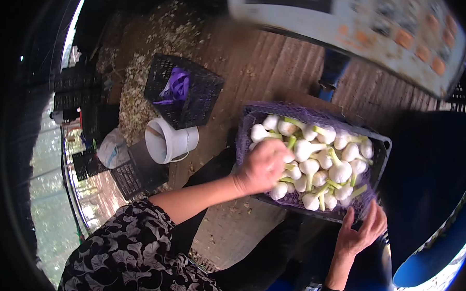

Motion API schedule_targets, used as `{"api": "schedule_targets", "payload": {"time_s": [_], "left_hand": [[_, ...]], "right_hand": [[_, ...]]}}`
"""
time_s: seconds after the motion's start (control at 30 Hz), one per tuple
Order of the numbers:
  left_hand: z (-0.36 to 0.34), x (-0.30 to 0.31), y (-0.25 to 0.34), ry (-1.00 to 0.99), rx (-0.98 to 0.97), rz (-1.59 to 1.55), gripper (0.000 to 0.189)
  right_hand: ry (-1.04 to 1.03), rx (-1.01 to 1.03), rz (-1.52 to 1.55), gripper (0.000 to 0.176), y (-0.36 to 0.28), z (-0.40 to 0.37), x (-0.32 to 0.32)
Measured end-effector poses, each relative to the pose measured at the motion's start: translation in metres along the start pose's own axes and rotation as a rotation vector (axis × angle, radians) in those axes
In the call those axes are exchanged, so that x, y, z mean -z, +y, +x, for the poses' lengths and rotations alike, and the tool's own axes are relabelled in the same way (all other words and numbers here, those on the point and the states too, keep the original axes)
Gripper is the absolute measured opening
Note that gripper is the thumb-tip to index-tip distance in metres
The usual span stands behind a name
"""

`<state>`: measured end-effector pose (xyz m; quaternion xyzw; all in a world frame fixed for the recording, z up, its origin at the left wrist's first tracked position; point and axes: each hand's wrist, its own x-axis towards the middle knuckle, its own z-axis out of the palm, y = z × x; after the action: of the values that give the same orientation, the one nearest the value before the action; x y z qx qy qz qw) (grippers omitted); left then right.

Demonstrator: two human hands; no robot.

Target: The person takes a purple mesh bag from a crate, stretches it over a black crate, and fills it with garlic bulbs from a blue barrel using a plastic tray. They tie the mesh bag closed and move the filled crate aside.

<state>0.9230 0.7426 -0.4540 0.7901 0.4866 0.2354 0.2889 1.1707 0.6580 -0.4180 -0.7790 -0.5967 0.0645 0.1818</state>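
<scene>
A black crate (382,162) lined with purple netting (250,117) is in front of me, filled with white garlic bulbs (340,172) on short green stems. Over its left side is my left hand (266,166), slightly blurred, with the fingers curled around a garlic bulb (288,157); the hand hides most of that bulb. At the near right corner, my right hand (362,232) has its thumb and fingers apart, by the netting and the rim. A dark band is around the right wrist.
Left of the crate are a white bucket (184,141) and a black crate (206,92) holding purple netting (178,86). Scraps (136,89) litter the floor beyond. A rust-spotted pale panel (352,26) spans the top, and a blue-edged dark seat (420,263) is at right.
</scene>
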Motion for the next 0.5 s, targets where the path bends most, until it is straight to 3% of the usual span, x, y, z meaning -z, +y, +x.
{"api": "schedule_targets", "payload": {"time_s": [0.03,0.1,0.13,0.17,0.23,0.27,0.33,0.37,0.4,0.43,0.5], "left_hand": [[-0.002,0.015,-0.023,0.139,0.199,0.122,0.038],[-0.012,0.033,-0.076,0.246,0.568,0.192,0.06],[-0.017,0.038,-0.102,0.191,0.936,-0.029,0.07],[-0.009,0.045,-0.113,0.194,1.235,-0.554,0.072],[0.0,0.068,-0.107,-0.045,1.323,-0.956,0.076],[-0.024,0.04,-0.148,0.021,1.499,-0.878,0.068],[-0.034,0.038,-0.162,0.008,1.587,-1.214,0.048],[-0.044,0.032,-0.171,-0.029,1.597,-1.297,0.042],[-0.049,0.037,-0.169,-0.022,1.482,-1.244,0.031],[-0.05,0.044,-0.164,0.031,1.428,-1.229,0.017],[-0.058,0.047,-0.164,0.145,1.4,-1.337,0.012]], "right_hand": [[0.072,0.031,0.022,0.042,-0.019,0.013,0.0],[0.004,0.11,0.226,0.042,-0.064,0.047,-0.013],[-0.087,0.162,0.293,0.041,-0.087,0.065,-0.029],[-0.181,0.213,0.357,0.041,-0.109,0.084,-0.054],[-0.343,0.312,0.221,0.043,-0.14,0.118,-0.116],[-0.37,0.348,0.197,0.043,-0.152,0.127,-0.15],[-0.408,0.407,0.155,0.044,-0.16,0.141,-0.229],[-0.733,0.455,0.15,0.043,-0.156,0.146,-0.273],[-1.062,0.486,0.136,0.043,-0.156,0.149,-0.296],[-1.077,0.494,0.115,0.043,-0.167,0.152,-0.295],[-1.315,0.305,0.06,0.042,-0.197,0.167,-0.278]]}}
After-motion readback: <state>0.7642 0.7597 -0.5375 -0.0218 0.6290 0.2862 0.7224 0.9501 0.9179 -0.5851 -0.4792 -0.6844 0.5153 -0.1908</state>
